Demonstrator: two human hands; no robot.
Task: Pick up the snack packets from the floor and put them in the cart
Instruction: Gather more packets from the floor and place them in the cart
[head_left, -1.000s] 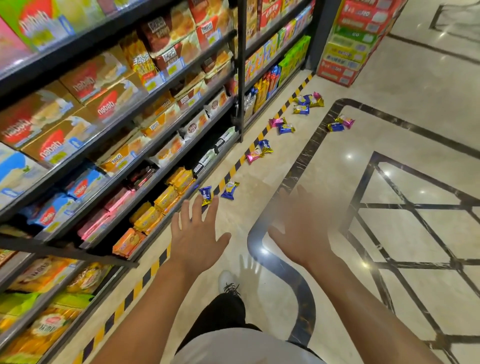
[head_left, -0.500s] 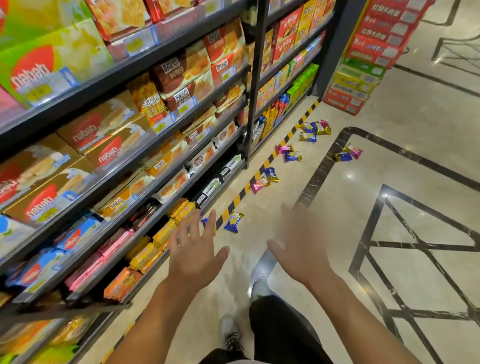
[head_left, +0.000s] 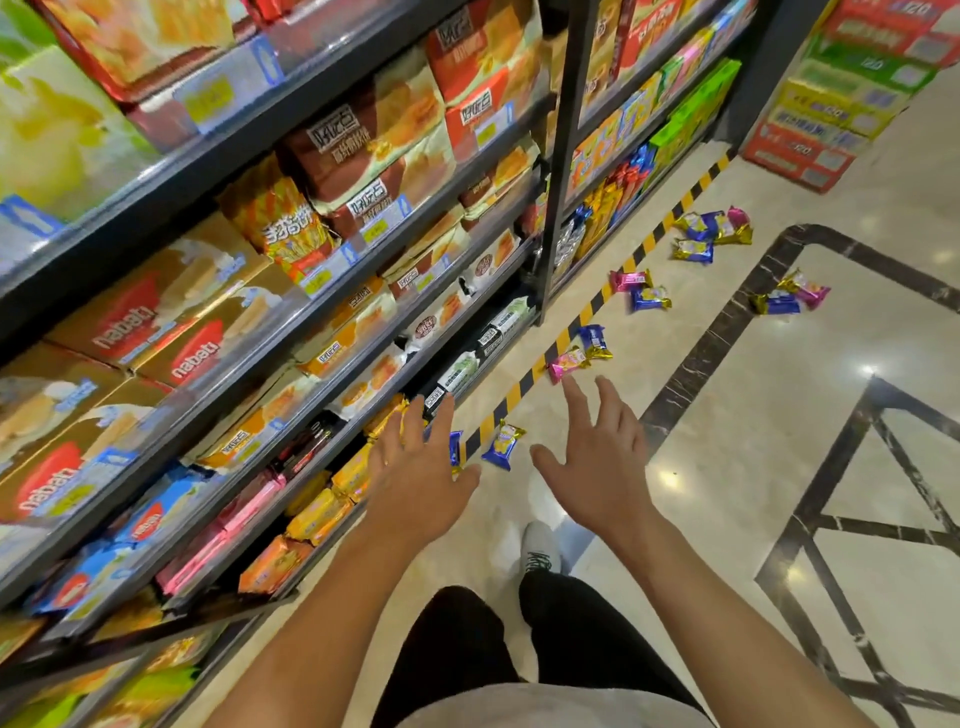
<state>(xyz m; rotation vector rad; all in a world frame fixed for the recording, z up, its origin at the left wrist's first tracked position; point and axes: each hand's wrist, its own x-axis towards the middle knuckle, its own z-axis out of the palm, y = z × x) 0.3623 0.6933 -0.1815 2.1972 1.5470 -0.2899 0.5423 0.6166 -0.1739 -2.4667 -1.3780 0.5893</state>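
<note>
We note the shelves (head_left: 260, 312) filling the left, stocked to the bottom tier, and polished floor (head_left: 779, 467) opening to the right with a striped tape line (head_left: 519, 389) along the shelf foot. The cart is not in view. Our left hand (head_left: 415, 473) and right hand (head_left: 602, 467) are both extended, fingers spread, holding nothing. The packets lie scattered along the tape: the nearest blue-and-yellow packet (head_left: 503, 444) sits between the hands, another blue one (head_left: 455, 449) shows partly behind the left fingers, a pink-and-blue pair (head_left: 582, 353) just beyond, then three more clusters (head_left: 641, 291) (head_left: 711, 234) (head_left: 792, 297) farther off. We judge them light, soft, crinkly foil pillows, likely slippery on the face; the crimped end seams look the best place to pinch. Room is open to the right; the bottom shelf lip crowds the left hand, so we would approach from the floor side.
</note>
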